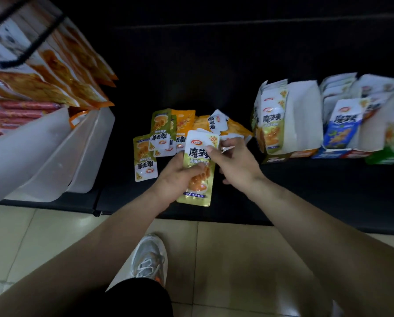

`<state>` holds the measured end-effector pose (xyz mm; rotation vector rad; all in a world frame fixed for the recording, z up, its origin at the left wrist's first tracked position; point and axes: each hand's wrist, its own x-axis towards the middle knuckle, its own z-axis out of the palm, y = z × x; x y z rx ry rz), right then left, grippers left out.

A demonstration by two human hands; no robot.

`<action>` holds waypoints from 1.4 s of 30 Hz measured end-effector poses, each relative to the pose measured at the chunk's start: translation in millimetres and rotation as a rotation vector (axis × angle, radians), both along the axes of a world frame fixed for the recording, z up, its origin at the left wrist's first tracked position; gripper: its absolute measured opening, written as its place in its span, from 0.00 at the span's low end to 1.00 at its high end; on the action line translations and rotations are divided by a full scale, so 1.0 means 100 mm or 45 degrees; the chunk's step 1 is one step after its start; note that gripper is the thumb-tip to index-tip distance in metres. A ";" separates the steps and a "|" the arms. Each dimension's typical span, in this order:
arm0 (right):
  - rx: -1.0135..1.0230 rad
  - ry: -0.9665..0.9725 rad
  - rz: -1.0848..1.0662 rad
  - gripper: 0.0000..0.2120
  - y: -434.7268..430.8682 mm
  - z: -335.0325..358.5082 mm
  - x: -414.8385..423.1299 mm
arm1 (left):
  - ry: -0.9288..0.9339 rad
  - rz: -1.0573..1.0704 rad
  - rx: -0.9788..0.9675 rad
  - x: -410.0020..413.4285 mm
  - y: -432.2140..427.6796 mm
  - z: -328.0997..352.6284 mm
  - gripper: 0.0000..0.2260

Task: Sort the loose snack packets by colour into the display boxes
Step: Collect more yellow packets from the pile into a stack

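Now the left hand (177, 177) grips an olive packet (198, 156), the right hand (236, 162) pinching its top. Next, probably rightward into the olive box (303, 120).

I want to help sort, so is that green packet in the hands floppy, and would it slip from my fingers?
Probably bendy: the green packet looks thin and flat, though it juts fairly straight from the left hand. Likely light, being so thin. Its shiny film may be slippery, so pinch an edge as the right hand does.

Black shelf (191, 76) bears loose packets (145, 161), display boxes (305, 124).
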<state>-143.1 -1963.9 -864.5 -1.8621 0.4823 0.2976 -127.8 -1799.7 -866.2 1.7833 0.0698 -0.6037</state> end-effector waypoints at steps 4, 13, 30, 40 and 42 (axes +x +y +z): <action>-0.218 0.018 0.224 0.20 -0.42 0.31 -0.06 | -0.009 -0.019 0.036 0.18 -0.33 0.24 0.12; -0.819 0.349 0.832 0.17 -1.92 0.96 -0.42 | 0.003 -0.109 0.187 0.51 -1.35 0.54 0.21; -0.724 0.319 0.814 0.15 -2.38 0.53 -0.33 | -0.271 0.035 0.190 0.77 -2.13 0.21 0.13; -0.748 0.339 0.935 0.19 -2.26 0.43 -0.35 | -0.361 0.188 0.238 0.81 -2.31 0.11 0.11; -0.752 0.354 0.961 0.19 -2.25 0.42 -0.36 | -0.362 0.145 0.297 0.83 -2.31 0.07 0.12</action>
